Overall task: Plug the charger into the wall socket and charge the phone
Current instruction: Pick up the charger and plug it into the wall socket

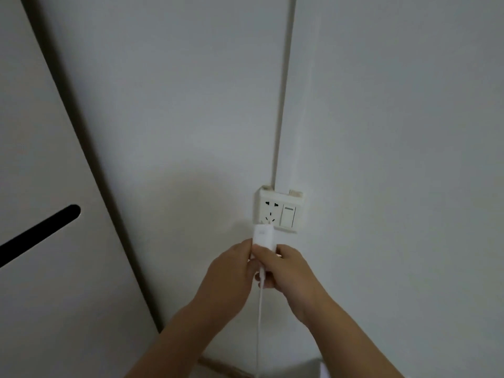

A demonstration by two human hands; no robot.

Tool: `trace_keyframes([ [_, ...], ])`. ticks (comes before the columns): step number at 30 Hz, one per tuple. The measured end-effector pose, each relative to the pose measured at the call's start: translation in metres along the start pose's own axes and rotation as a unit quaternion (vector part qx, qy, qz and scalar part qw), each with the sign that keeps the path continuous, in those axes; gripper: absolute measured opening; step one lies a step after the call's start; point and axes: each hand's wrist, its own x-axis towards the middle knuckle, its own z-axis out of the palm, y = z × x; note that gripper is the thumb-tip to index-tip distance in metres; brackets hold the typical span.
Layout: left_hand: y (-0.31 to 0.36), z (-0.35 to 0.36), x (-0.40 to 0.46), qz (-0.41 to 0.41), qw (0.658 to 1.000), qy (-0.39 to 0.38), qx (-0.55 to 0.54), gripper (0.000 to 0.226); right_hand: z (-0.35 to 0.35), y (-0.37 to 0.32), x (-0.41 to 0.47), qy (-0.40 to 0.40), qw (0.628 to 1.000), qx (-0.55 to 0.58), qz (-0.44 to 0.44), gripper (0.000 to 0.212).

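Charger [263, 237] betw. both grips, L [231, 271] & R [286, 271], just below socket [278, 211]

This looks like a room in a home, though a plain office cannot be ruled out. A bare, pale painted wall [381, 132] carries a surface-mounted wall socket [279, 211] with a rocker switch [288, 216] beside its pin holes, fed by a thin conduit strip [285, 91] running up the wall. At left stands a light cabinet door [41, 268] with a dark slot handle [41, 233].
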Motion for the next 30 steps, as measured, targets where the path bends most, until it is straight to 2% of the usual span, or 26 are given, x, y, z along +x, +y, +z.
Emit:
trace_keyframes([
  [4, -0.007, -0.006, 0.024, 0.021, 0.999, -0.022, -0.035, 0.03, 0.006, -0.004, 0.017, 0.028, 0.999, 0.016, 0.002, 0.037],
  [8, -0.012, -0.002, 0.042, 0.037, 0.998, -0.028, -0.035, 0.016, 0.005, -0.008, 0.029, 0.06, 0.998, 0.023, -0.007, 0.036],
  [11, -0.014, 0.001, 0.048, 0.044, 0.998, -0.029, -0.026, 0.015, 0.002, -0.006, 0.032, 0.073, 0.997, 0.007, -0.017, 0.035],
  [16, -0.011, -0.005, 0.051, 0.067, 0.997, -0.033, -0.027, 0.016, -0.002, -0.008, 0.033, 0.046, 0.999, 0.021, -0.014, 0.042],
  [19, -0.011, -0.008, 0.053, 0.092, 0.995, -0.032, -0.001, 0.016, -0.004, -0.011, 0.033, 0.028, 0.999, 0.017, -0.015, 0.036],
  [30, -0.013, -0.002, 0.048, 0.092, 0.996, 0.003, 0.013, 0.019, -0.003, -0.017, 0.031, 0.037, 0.999, 0.026, -0.016, 0.032],
])
